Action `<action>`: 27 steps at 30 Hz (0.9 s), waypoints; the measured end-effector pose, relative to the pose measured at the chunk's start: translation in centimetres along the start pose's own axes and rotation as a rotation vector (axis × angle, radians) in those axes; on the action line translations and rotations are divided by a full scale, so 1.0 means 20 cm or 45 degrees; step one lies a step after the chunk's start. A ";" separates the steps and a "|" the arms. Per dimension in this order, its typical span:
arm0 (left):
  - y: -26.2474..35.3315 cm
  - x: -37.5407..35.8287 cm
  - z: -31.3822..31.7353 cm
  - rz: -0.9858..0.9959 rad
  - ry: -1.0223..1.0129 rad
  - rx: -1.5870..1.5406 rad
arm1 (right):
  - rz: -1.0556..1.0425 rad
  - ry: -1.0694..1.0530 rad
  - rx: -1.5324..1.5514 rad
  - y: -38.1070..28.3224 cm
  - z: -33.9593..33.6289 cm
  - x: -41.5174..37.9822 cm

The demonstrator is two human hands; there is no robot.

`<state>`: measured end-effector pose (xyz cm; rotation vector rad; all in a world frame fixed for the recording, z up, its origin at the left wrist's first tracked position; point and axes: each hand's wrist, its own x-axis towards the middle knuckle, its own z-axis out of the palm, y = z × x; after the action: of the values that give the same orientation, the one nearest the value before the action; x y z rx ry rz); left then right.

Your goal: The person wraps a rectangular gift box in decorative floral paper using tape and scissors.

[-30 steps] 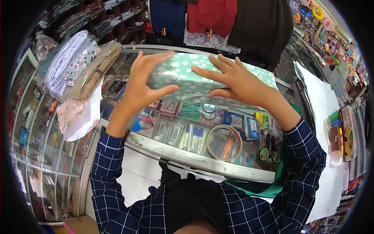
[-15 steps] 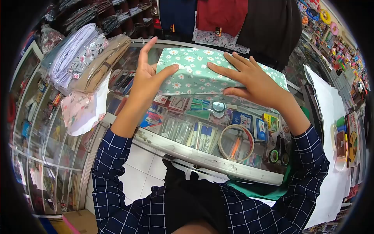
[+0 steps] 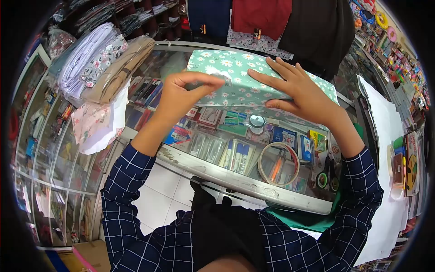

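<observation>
A long package in green paper with white daisies (image 3: 233, 61) lies across the glass counter. My left hand (image 3: 179, 97) is over the package's left end, thumb and index fingertips pressed together. Whatever sits in that pinch, if anything, is too small to make out. On the right part of the package, my right hand (image 3: 301, 93) rests with its fingers spread flat. Closer to me on the counter, a large tape roll (image 3: 262, 171) lies near the front edge, with scissors (image 3: 322, 177) to its right.
Boxes and marker pens (image 3: 235, 154) show through the counter glass. Left stand folded cloths in plastic (image 3: 97, 68) and a floral paper scrap (image 3: 93, 120). White sheets (image 3: 385, 131) lie along the right. Dark and red trousers (image 3: 260, 20) hang at the back.
My left hand has gone from gripping the package's left end to a pinch above it, with the raised index finger now bent to the thumb. My right hand stays spread on the paper.
</observation>
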<state>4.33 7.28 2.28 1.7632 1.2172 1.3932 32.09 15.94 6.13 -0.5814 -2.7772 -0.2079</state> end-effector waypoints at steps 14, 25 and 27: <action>0.00 -0.03 -0.01 0.343 0.117 0.436 | 0.001 -0.025 0.000 -0.01 -0.02 0.01; 0.06 0.02 -0.04 0.991 0.257 1.202 | 0.038 -0.091 -0.008 -0.02 -0.04 0.02; 0.04 0.05 -0.02 1.045 0.252 1.191 | 0.058 -0.118 -0.004 -0.03 -0.05 0.03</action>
<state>4.27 7.70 3.52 3.0883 1.4519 1.5475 31.67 15.42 7.21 -0.6707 -2.8499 -0.1799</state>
